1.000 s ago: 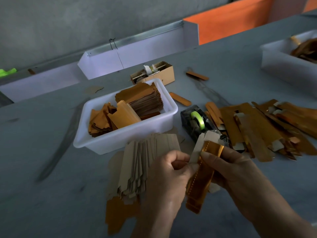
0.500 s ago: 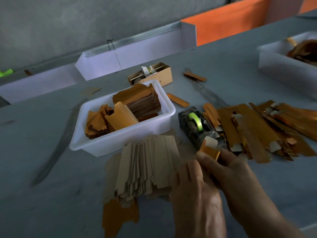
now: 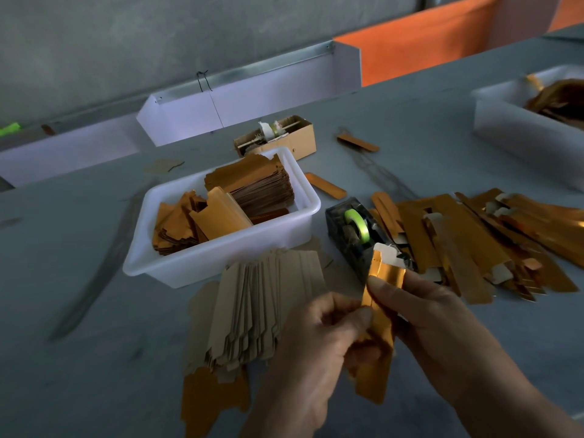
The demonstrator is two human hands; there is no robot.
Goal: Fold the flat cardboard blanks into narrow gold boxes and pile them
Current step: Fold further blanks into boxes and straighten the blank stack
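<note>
Both hands meet low in the middle of the view on one gold blank (image 3: 380, 324); the left hand (image 3: 319, 349) pinches its left edge about midway between thumb and curled fingers, and the right hand (image 3: 433, 320) grips its upper part, thumb laid across the gold face; neither hand is free. The blank stands nearly upright between them, its long axis running from a white-backed flap near the tape dispenser (image 3: 357, 235) down toward the person, its lower end hanging free below the hands; it looks partly folded along its length, though how far the walls are closed I cannot tell.

The relation that matters next: the pile of folded gold boxes (image 3: 474, 241) lies on the table to the right and slightly ahead, its pieces lying roughly crosswise to the one in hand, so the right hand is the nearer one to carry the box over, and it would have to turn it out of upright to lay it down. The stack of flat blanks (image 3: 259, 311), plain side up, lies just left of the left hand, which makes that hand the natural one for the next blank; beyond it stands the white tray (image 3: 221, 267) of gold pieces.
</note>
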